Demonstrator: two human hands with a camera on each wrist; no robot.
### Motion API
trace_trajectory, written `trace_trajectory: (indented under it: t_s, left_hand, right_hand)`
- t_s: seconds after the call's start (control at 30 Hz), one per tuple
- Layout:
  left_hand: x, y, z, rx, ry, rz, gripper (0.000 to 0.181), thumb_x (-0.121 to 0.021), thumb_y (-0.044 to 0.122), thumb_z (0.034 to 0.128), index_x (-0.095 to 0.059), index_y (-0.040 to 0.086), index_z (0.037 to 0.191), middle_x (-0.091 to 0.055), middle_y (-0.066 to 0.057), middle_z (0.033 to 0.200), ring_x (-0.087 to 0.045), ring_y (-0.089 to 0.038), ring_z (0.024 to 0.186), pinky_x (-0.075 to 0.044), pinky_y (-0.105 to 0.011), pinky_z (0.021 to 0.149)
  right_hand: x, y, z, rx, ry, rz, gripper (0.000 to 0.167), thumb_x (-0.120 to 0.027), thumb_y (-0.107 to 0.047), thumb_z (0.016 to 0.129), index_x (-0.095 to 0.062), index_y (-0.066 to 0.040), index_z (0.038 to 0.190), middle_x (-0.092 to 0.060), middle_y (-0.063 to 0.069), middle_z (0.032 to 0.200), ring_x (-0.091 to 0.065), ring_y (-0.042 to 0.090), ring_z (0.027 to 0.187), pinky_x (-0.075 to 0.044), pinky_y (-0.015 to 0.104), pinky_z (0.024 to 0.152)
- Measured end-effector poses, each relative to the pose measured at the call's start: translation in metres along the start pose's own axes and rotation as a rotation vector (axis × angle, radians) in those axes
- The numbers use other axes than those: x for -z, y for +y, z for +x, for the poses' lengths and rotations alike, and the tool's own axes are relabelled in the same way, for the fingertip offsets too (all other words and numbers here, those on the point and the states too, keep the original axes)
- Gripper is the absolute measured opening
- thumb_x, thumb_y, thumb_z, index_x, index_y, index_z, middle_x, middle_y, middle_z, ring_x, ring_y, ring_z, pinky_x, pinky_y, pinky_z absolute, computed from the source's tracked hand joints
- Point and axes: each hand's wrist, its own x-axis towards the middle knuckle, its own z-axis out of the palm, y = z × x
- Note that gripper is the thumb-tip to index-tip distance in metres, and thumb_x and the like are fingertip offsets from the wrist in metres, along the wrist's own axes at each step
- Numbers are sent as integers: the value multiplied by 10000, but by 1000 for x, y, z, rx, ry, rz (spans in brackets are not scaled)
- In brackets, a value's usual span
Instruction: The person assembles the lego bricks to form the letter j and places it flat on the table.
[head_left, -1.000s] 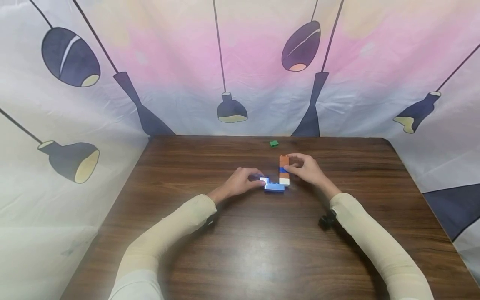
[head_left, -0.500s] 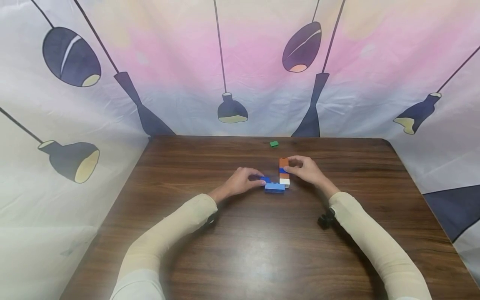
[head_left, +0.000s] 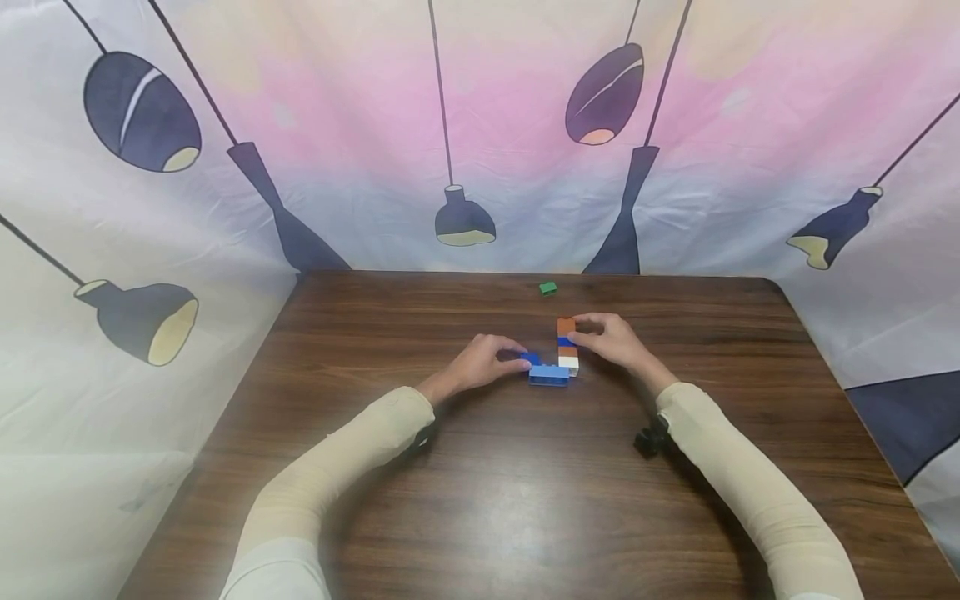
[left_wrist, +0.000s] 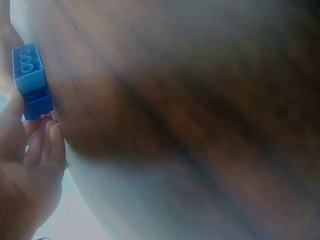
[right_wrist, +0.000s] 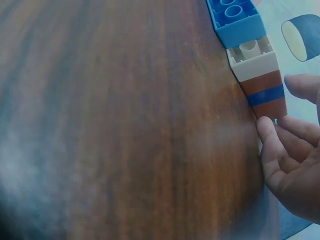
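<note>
My left hand (head_left: 483,363) pinches a dark blue brick (left_wrist: 38,105) between thumb and fingers, seen at the left edge in the left wrist view. A light blue brick (head_left: 549,375) is joined to it, its hollow underside partly showing. At its other end is a white brick (right_wrist: 254,59), followed by an orange brick (right_wrist: 262,86), a thin blue brick (right_wrist: 266,95) and another orange brick (right_wrist: 270,108). My right hand (head_left: 611,340) holds this orange and blue column from the right, thumb by the thin blue brick, fingers near the far end.
A small green brick (head_left: 548,288) lies near the far edge of the brown wooden table (head_left: 420,467). Behind the table hangs a cloth (head_left: 360,167) printed with lamps. A black device (head_left: 651,440) sits at the right wrist.
The joined bricks have tipped slightly, so the light blue brick's underside now shows and glare on the dark blue brick is gone. The column's far end has come a little nearer. Both hands keep hold.
</note>
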Motion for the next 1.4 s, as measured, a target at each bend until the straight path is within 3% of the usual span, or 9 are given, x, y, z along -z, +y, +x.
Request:
trace_trajectory:
  t_s: [0.23,0.43,0.67,0.97,1.4]
  left_hand:
    - [1,0,-1,10,-1,-24,451,-675,452,979,-685,133,1298,-710,-16,1259,-657,-161,1175,-531,-357,981]
    - [0,0,-1,-22,-9,-66,532,-716,465,946,-634,135,1356,-673,-19,1311,-646,-149,1178,-540,-303,947]
    - [-3,1,-1,-56,-34,-72,537,-728,457,940,-630,144,1364,-662,-9,1338,-625,-138,1210,-526,-308,973]
    - [-5,2,0,-67,-54,-73,488,-726,434,948,-660,136,1329,-684,0,1294,-639,-126,1168,-525,-328,977]
    - [-4,4,2,-64,-63,-75,486,-726,444,945,-658,155,1330,-679,2,1307,-638,-116,1167,-524,-308,972]
  right_hand:
    - [6,-4,4,32,36,-46,558,-712,-410,958,-608,-71,1390,-637,168,1364,-644,345,1166,-526,513,948]
    - [16,-11,10,65,64,-98,515,-717,-386,957,-629,-88,1367,-676,158,1300,-670,326,1083,-547,501,866]
    - [26,-11,25,122,84,-126,458,-729,-317,956,-653,-79,1340,-704,144,1256,-670,327,1095,-537,522,890]
    - [31,-8,48,191,100,-213,445,-735,-266,957,-649,-59,1342,-668,171,1319,-626,361,1198,-508,548,965]
    - [16,-10,75,177,99,-163,489,-714,-241,974,-598,-62,1413,-590,179,1433,-591,380,1246,-480,558,1010]
